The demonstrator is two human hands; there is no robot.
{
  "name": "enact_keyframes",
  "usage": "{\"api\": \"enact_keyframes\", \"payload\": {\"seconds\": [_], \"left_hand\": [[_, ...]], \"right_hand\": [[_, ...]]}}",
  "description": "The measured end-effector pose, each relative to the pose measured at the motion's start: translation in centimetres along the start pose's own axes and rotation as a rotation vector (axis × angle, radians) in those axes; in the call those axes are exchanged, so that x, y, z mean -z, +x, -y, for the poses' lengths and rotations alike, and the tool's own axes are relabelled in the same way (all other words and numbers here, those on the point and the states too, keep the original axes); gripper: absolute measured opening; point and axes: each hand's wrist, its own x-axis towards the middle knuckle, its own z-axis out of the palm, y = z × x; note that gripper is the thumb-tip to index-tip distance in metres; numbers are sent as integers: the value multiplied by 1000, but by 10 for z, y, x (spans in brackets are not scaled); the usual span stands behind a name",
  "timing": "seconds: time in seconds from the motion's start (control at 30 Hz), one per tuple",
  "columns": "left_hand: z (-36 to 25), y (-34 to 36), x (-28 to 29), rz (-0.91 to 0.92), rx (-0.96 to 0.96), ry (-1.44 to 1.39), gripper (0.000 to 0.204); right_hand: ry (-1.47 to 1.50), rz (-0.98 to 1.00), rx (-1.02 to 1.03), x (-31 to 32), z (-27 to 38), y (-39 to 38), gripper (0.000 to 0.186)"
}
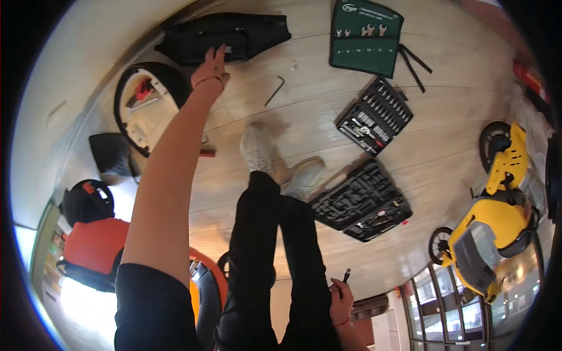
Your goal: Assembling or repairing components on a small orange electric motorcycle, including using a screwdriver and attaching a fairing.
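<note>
My left arm stretches far forward, and my left hand lies at the near edge of a long black moulded panel. Its visible fingers are extended onto the panel; the others are partly hidden. Low in the view, beside my leg, my right hand is closed round a short black tool with a lighter band near its end; its exact kind is too small to tell. Just left of my left hand is an oval black-rimmed shell with a pale inside. An L-shaped hex key rests on the floor to the right.
A green wrench pouch, an opened socket set and a black tool case lie to the right. A yellow-and-grey scooter stands far right. An orange-and-black vehicle is at the left, near a dark curved piece.
</note>
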Motion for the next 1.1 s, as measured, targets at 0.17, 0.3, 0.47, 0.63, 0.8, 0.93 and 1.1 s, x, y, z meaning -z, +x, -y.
{"api": "enact_keyframes", "payload": {"seconds": [0.17,0.3,0.47,0.63,0.8,0.93,1.1], "left_hand": [[-10,0,23,76,97,44,33],[-31,-48,61,113,-94,-60,26],[-84,-152,117,107,-359,-149,20],[-150,-321,206,275,-718,-221,16],[-163,-468,265,314,-781,-360,19],[-158,-558,345,306,-728,-485,19],[-137,-636,426,293,-562,-864,25]], "right_hand": [[156,74,-233,9,28,-11,20],[182,112,-178,20,33,-19,20],[307,171,-194,27,40,-11,21],[509,175,-190,67,52,-14,20],[78,122,211,119,12,-8,31],[-17,164,753,154,-11,5,57],[367,825,720,151,97,-46,56]]}}
